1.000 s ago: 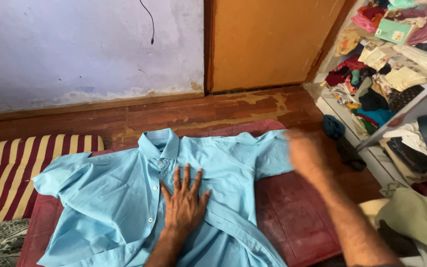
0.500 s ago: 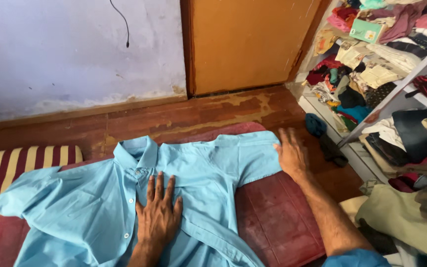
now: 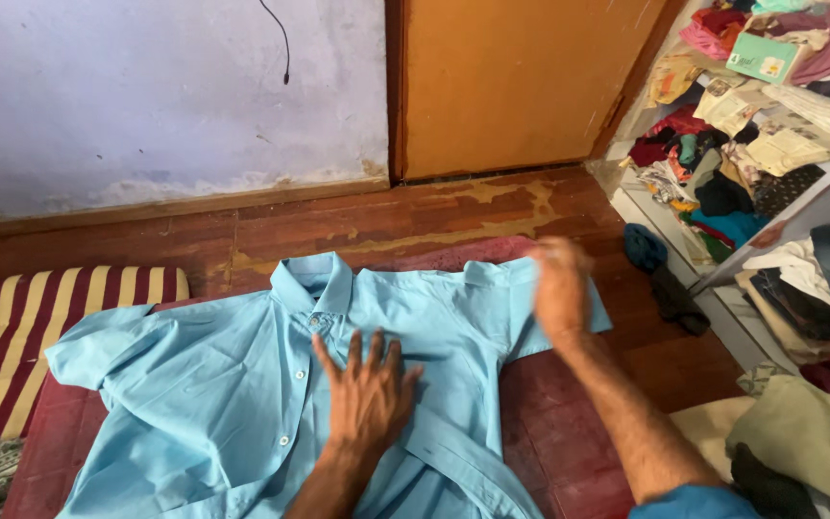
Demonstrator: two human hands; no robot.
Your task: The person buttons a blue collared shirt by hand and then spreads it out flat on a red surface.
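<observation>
Nearby, open shelves crammed with clothes; hands flat on blue shirt.

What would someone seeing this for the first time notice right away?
A light blue button-up shirt lies spread front-up on a red mat on the floor, filling the middle of the view. The left hand presses flat on its chest beside the buttons, while the right hand, blurred, is at the sleeve on the right. At the far right, open shelves overflow with crumpled clothes.
</observation>
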